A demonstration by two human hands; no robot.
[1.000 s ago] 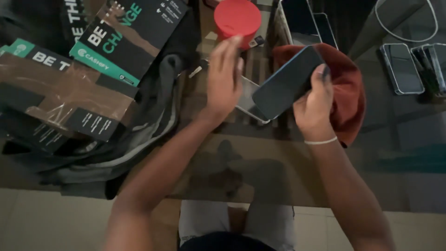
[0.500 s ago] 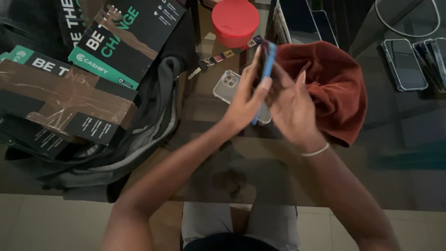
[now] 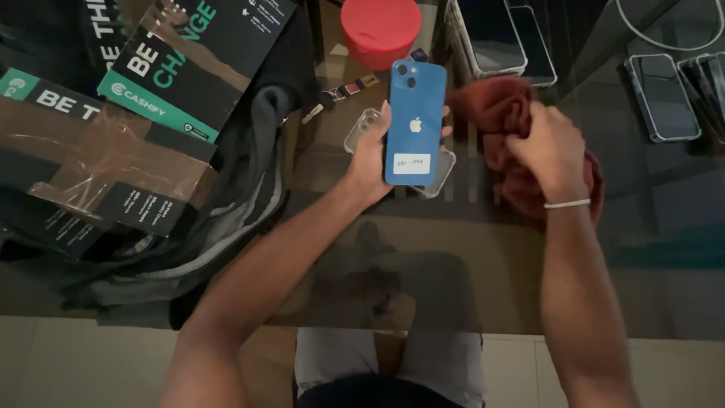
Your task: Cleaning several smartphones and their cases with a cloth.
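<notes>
The left hand (image 3: 371,155) grips a blue phone (image 3: 414,121) by its long edges, back side up, thumb on one side and fingertips just showing past the other — the fingers are clamped on it. A small white sticker sits on the lower part of the phone's back. The phone is held above a clear phone case (image 3: 442,168), whose corners stick out from under it on both sides.

Just right of the blue phone, the right hand (image 3: 550,149) is bunched into a dark red cloth (image 3: 504,113), fingers closed on a fold of it; a thin white band circles that wrist. The cloth spreads out on the glass table (image 3: 453,279) and nearly touches the phone's right edge.

Beyond the phone's top edge stands a red round container (image 3: 380,29), close by. Up and right of the phone lies a tray of dark phones (image 3: 498,38), and further right more phones in clear cases (image 3: 664,94), well apart from it.

Left of the phone a grey and black bag (image 3: 249,189) lies heaped, with black and green printed boxes (image 3: 113,128) past it.

The widest open stretch of glass is below the phone, between the two forearms and on to the table's near edge.
</notes>
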